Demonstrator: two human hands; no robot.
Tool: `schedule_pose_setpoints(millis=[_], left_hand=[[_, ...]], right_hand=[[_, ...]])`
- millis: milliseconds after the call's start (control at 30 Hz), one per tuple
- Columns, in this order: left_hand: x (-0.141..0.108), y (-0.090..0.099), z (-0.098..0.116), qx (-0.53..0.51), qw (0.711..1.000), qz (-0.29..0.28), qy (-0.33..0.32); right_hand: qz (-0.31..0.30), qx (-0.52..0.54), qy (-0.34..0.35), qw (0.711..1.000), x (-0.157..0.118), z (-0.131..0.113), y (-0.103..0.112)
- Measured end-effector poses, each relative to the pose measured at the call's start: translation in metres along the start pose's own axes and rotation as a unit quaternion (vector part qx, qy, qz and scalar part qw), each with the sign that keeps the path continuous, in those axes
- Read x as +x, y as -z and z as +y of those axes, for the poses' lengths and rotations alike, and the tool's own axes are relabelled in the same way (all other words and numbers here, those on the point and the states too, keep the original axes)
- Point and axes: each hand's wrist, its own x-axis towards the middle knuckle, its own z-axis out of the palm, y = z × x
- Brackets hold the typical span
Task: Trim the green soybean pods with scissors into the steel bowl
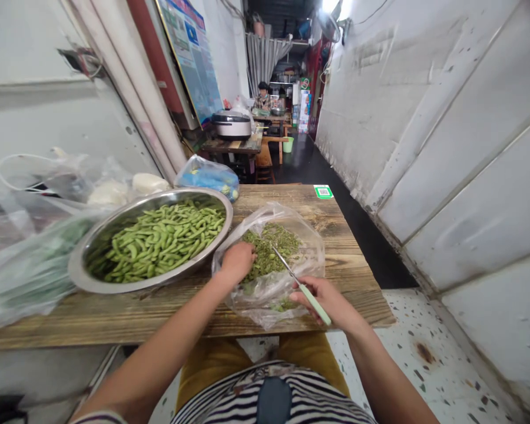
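Head view: your right hand (324,300) grips a knife (307,293), its blade pointing at the chopped green bits (269,253) in a bag (311,259), under your curled left hand (237,262).

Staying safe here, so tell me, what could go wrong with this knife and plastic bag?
The knife in the right hand points toward the left hand, so a slip could cut that hand. Its blade also sits over the thin plastic bag, which it could slit, spilling the chopped greens.
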Motion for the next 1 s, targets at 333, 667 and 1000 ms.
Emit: schedule_pose_setpoints(millis=[333,667,1000], left_hand=[[-0.01,0.018,0.006,-0.489,0.871,-0.01,0.048],[-0.025,0.024,0.015,-0.567,0.821,-0.051,0.045],[-0.029,0.019,0.023,-0.618,0.784,-0.015,0.054]], right_hand=[[0.016,-0.115,0.056,0.992,0.006,0.007,0.008],[0.004,-0.141,0.073,0.987,0.011,0.0,0.007],[0.028,-0.078,0.056,0.995,0.018,0.003,-0.003]])
